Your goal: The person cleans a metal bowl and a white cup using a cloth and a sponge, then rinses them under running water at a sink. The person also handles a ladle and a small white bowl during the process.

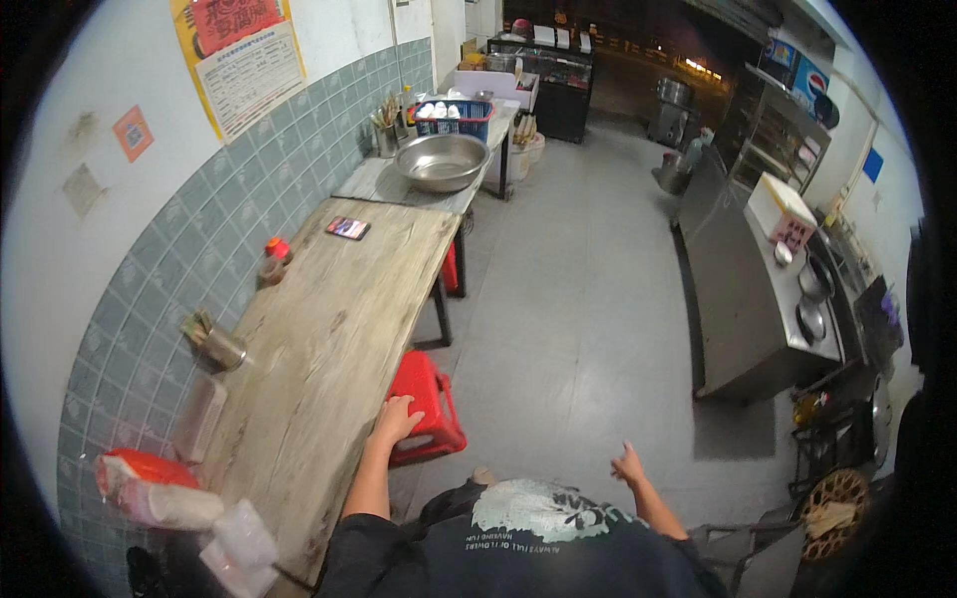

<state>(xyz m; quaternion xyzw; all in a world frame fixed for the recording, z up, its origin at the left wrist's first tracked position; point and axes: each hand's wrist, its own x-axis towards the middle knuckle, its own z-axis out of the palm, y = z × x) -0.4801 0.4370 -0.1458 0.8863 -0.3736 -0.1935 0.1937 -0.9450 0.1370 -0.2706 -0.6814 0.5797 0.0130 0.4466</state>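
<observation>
My left hand (401, 417), its fingers apart and nothing in it, is over or at the edge of a red plastic stool (429, 404); whether it touches the stool I cannot tell. The stool stands beside a long wood-topped table (321, 329). On the right, my right hand (626, 463) hangs above the grey floor, holding nothing, with a finger extended. Farther up the table lie a smartphone (348, 228) with a lit screen and a red-capped bottle (277, 250). A metal cup of chopsticks (224, 349) stands by the tiled wall.
Beyond the phone, a large steel basin (442, 161) and a blue plastic basket (471, 119) rest on another table. Along the right runs a stainless steel counter (736, 299) with a foam box (781, 213) and metal bowls. Plastic bags (161, 489) lie at lower left. A grey floor (561, 299) lies between.
</observation>
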